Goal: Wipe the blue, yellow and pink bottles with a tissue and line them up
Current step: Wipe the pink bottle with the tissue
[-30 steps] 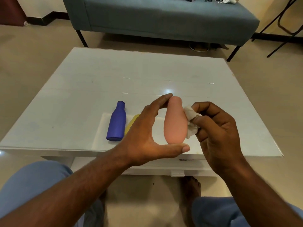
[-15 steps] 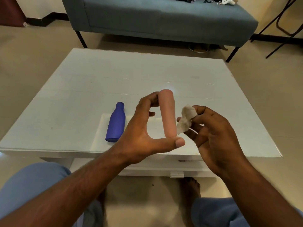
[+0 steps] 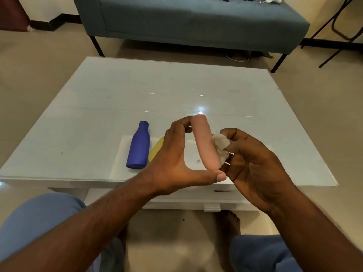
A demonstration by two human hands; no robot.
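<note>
Left hand: the left hand (image 3: 172,165) holds the pink bottle (image 3: 205,144) above the near edge of the worktop (image 3: 98,114), its fingers (image 3: 179,125) curled onto the bottle's top end and the thumb stretched out under its base.
Pink bottle: it is held lengthwise between finger and thumb, roughly upright, top end leaning slightly away toward the far edge.
Right hand: the right hand (image 3: 253,163) pinches a crumpled white tissue (image 3: 221,148) between thumb and curled fingers and presses it to the bottle's right side, low on the body.
Blue bottle: the blue bottle (image 3: 138,147) lies flat near the worktop's near edge, left of the left hand, neck toward the far edge.
Yellow bottle: the yellow bottle (image 3: 156,149) lies just right of the blue one, mostly hidden behind the left hand; whether the two touch cannot be told.
Labels: no writing can be read on any bottle.
Surroundings: a grey-blue sofa (image 3: 196,22) stands beyond the worktop's far edge; blue-trousered knees (image 3: 39,218) show below the near edge.
</note>
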